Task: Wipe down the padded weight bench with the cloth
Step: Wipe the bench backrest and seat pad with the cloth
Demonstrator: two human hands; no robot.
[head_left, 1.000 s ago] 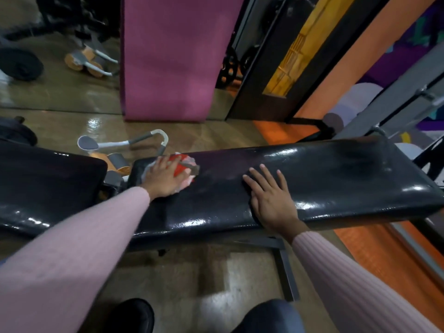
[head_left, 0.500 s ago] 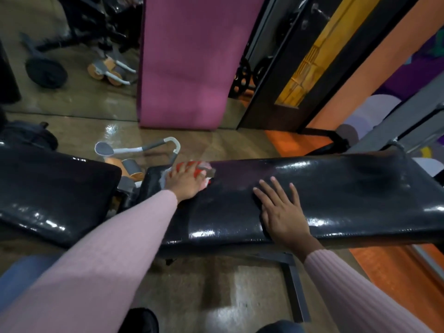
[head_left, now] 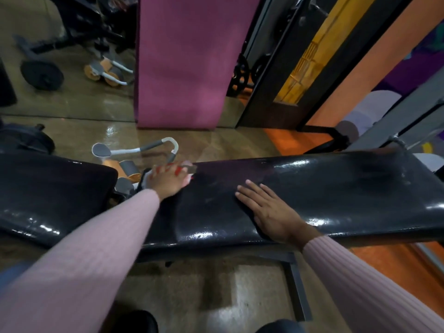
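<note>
The padded weight bench (head_left: 300, 203) is a long slab of glossy black vinyl with rounded edges, its skin finely crinkled and catching bright highlights along the near rim. The left hand (head_left: 168, 182) lies on the cloth (head_left: 179, 169) at the bench's far left corner, its fingers (head_left: 163, 173) spread and bent down over the fabric, pressing it to the padding; the cloth is soft and crumpled, red and white, and mostly covered by the hand. The right hand (head_left: 269, 210) rests palm down near the middle of the bench, fingers straight and slightly fanned, gripping nothing. Both arms wear ribbed pink sleeves (head_left: 101, 248). Left of the bench sits a second black padded cushion (head_left: 48, 193) of the same shiny vinyl. Beyond the bench, a grey and white curved handle with orange wheels (head_left: 134, 155) lies on the polished floor, and a matte magenta mat (head_left: 182, 63) stands upright further behind it. A grey metal leg (head_left: 298, 289) runs under the bench.
</note>
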